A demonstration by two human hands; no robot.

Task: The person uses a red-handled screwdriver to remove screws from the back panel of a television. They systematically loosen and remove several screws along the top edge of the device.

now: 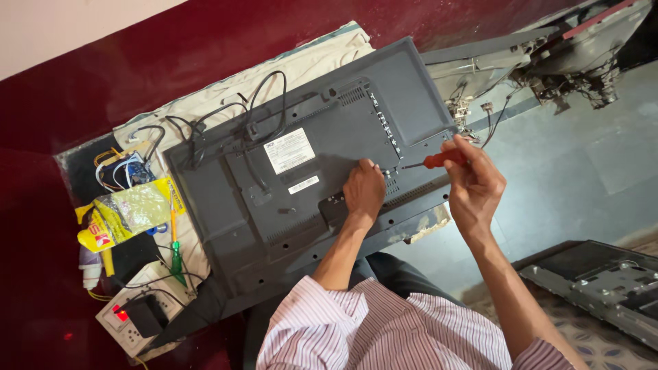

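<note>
Right hand point(473, 185) holds screwdriver point(435, 162) beside left hand point(364, 190).

Two white rectangular labels point(290, 150) on the grey television back point(226, 205); yellow-and-clear crumpled packet point(127, 214) at its left.

Head view, steeply down, near

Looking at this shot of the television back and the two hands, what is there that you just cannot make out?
- Head view: the screwdriver tip and its screw are too small to tell if they meet.
- The television back panel under the left hand is hidden by that hand.
- The right hand covers most of the orange handle.
- The metal chassis is cut by the right edge.
</note>
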